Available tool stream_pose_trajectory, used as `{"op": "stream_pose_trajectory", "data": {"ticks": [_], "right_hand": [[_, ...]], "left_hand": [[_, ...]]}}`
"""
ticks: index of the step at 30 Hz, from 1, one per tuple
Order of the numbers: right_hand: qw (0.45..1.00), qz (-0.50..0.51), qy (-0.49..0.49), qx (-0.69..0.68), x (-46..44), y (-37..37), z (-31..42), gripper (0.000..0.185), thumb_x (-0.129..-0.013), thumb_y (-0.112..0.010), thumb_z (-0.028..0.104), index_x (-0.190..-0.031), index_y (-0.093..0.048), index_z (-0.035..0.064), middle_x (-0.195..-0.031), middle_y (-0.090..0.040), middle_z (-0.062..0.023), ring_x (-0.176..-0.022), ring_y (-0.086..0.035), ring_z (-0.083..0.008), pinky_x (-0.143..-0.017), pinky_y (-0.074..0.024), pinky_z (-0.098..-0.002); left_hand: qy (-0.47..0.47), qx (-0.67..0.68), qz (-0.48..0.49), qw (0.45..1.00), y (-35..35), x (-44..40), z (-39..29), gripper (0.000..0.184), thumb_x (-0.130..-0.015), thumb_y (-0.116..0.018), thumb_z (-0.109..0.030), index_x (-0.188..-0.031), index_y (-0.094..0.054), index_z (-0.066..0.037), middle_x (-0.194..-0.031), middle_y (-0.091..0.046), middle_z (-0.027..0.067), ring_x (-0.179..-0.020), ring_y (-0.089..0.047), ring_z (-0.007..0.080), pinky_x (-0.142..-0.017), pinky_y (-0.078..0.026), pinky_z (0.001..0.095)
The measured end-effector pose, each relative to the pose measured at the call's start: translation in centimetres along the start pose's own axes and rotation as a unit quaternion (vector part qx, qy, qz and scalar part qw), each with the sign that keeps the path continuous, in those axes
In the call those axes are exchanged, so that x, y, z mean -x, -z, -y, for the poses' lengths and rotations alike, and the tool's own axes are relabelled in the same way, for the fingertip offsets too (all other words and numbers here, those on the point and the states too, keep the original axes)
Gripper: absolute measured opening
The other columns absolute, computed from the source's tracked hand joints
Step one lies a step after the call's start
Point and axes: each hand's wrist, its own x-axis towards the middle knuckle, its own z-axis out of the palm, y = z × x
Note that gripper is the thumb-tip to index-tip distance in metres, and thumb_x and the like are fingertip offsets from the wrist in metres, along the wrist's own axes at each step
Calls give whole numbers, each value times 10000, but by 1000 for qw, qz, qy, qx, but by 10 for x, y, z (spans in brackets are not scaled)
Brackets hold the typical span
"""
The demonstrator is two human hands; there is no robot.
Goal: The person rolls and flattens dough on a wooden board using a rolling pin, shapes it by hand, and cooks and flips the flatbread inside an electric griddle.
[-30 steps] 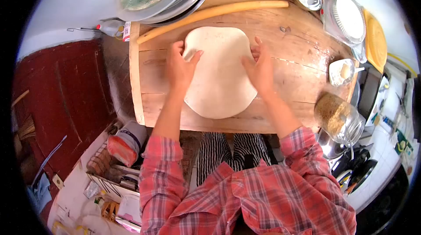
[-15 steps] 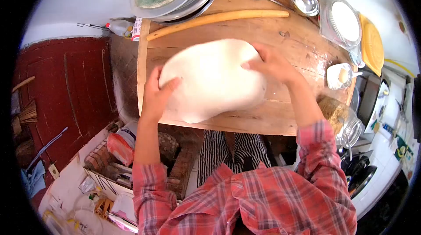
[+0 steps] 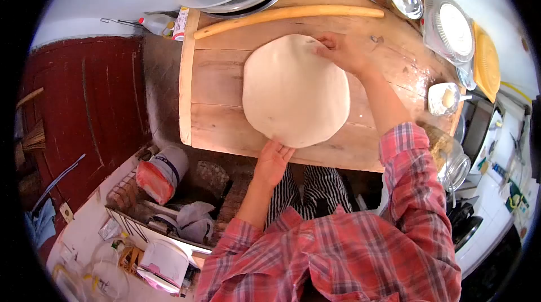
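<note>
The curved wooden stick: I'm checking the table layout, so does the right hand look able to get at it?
Probably yes: the curved wooden stick lies just beyond the right hand, with only bare tabletop between. It would likely need to leave the dough's edge first.

The dough (image 3: 296,93) is one wide, thin sheet of pale cream colour. Its outline is nearly round, but not perfect: the rim goes in soft, slightly angular curves. The face looks smooth and spread out, without a large fold. It lies on the surface (image 3: 217,85), nearer to the left edge than to the right edge. Its near rim comes close to the front edge, and its far right rim is partly hidden.
</note>
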Motion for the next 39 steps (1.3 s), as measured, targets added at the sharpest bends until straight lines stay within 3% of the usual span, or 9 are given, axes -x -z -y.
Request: {"op": "stream_pose_trajectory", "data": {"ticks": [3, 9, 11, 14, 20, 24, 28, 33, 39], "right_hand": [[997, -40, 65, 34, 7, 3, -12, 379, -831, -725, 299, -1086, -650, 29, -924, -695, -79, -846, -639, -143, -770, -504, -291], [960, -54, -139, 238, 30, 29, -21, 400, -810, -721, 383, -950, -688, 9, -790, -682, -69, -682, -614, -168, -639, -495, -308], [950, -3, -6, 311, 22, 30, -32, 303, -851, -712, 309, -996, -671, 46, -765, -657, -20, -670, -574, -101, -586, -454, -258], [986, -160, -13, 41, 5, 35, -48, 281, -862, -703, 306, -962, -676, 45, -772, -656, -6, -667, -572, -81, -569, -451, -239], [989, -56, -107, 81, 51, 19, -47, 329, -851, -704, 349, -910, -696, 25, -747, -658, -30, -637, -591, -112, -576, -491, -267], [983, -128, -106, 83, 42, 30, -55, 330, -863, -685, 339, -905, -679, 11, -748, -668, -69, -633, -615, -160, -563, -491, -307], [747, -386, 235, 489, 19, 50, -18, 316, -848, -668, 294, -1044, -642, 48, -1043, -633, -127, -977, -593, -284, -760, -495, -378], [638, -347, 311, 613, -28, 74, -16, 341, -851, -649, 275, -1138, -576, 106, -1070, -573, -77, -1043, -518, -273, -934, -397, -443], [745, -337, 223, 531, 24, 58, -35, 336, -829, -664, 198, -1143, -592, 105, -1094, -552, -99, -1024, -507, -313, -903, -382, -449]], "left_hand": [[-73, 50, -21, 996, -10, -31, -34, 460, -934, -606, -250, -1296, -492, 10, -1285, -561, 141, -1176, -536, 237, -968, -448, 353], [-90, -389, -63, 914, -49, -68, -97, 439, -925, -620, -271, -1232, -545, 35, -1138, -635, 113, -1021, -607, 182, -862, -483, 298], [-130, -402, -68, 904, -40, -71, -93, 443, -901, -654, -298, -1179, -584, 40, -1076, -655, 102, -945, -621, 168, -817, -488, 288], [-128, -325, -99, 932, -31, -45, -85, 440, -888, -670, -318, -1147, -603, 32, -1053, -657, 99, -922, -616, 158, -795, -487, 285], [-100, -424, -110, 894, -33, -65, -109, 328, -883, -683, -308, -939, -634, 12, -880, -635, 32, -790, -558, 107, -695, -450, 251], [-187, -496, -109, 841, -18, -75, -107, 303, -888, -680, -288, -878, -626, 10, -834, -620, 11, -726, -533, 88, -651, -428, 235], [-182, -417, -135, 880, -32, -63, -106, 274, -902, -664, -261, -897, -624, 11, -843, -630, 12, -720, -536, 83, -641, -433, 238], [-204, -479, -112, 847, -37, -57, -113, 278, -908, -658, -241, -1004, -621, 17, -856, -643, 19, -779, -562, 90, -703, -448, 231], [-451, -472, -214, 727, -36, -45, -126, 345, -925, -622, -214, -1181, -565, 11, -1117, -612, 109, -1017, -571, 180, -901, -439, 314]]}}
